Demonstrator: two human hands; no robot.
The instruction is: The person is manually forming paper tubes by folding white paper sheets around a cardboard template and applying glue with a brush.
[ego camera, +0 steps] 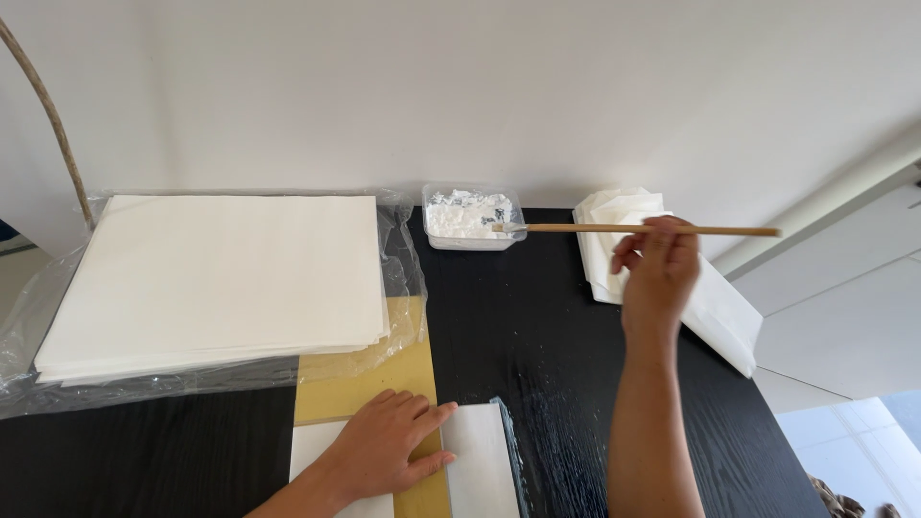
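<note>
Brush dipping into the white paste tub, other hand pinning the paper down

Head view: the right hand [655,267] has its fingers pinched shut around the middle of a long wooden brush [637,229], held level so the bristle end reaches out to the left of the grip into the clear tub of white paste [471,218]. The left hand [387,444] lies flat and open, gripping nothing, pressing on a white sheet [477,459] over a tan board [369,379], probably so it doesn't slide. Just behind the brush hand sits folded white paper [710,302]; far left of it, a stack of white sheets [216,278] on plastic wrap.
</note>
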